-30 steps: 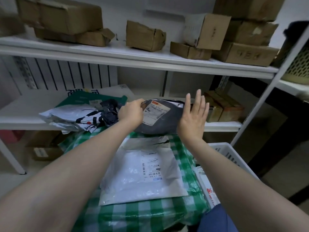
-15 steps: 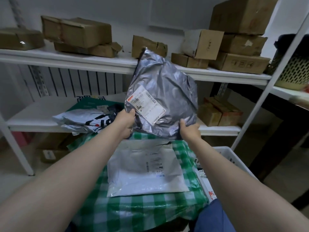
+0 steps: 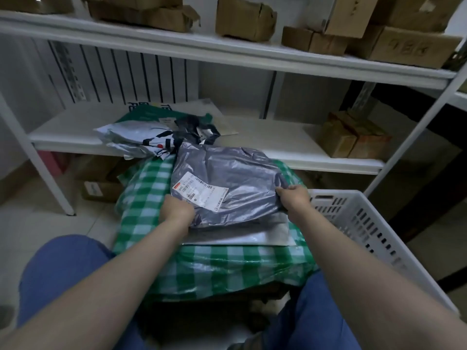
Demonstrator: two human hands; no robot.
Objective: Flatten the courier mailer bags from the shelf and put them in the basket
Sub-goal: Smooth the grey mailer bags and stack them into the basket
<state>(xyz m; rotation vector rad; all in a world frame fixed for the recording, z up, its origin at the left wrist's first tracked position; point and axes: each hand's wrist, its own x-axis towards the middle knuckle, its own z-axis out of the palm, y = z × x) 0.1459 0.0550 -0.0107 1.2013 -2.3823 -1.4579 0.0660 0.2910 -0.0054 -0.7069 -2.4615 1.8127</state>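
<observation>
Head view: grey mailer bag (image 3: 235, 183) lies on the checkered surface (image 3: 141, 213), left hand (image 3: 177, 210) and right hand (image 3: 294, 198) gripping its near corners.

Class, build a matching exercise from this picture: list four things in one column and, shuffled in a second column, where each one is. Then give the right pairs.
Things:
1. grey mailer bag
2. white basket
3. cardboard boxes
4. crumpled mailer bags

Places:
A. on the top shelf
B. on the middle shelf, left of centre
C. on the checked cloth, held at its near corners by both hands
D. beside the person's right arm

Pairs: 1-C, 2-D, 3-A, 4-B
</observation>
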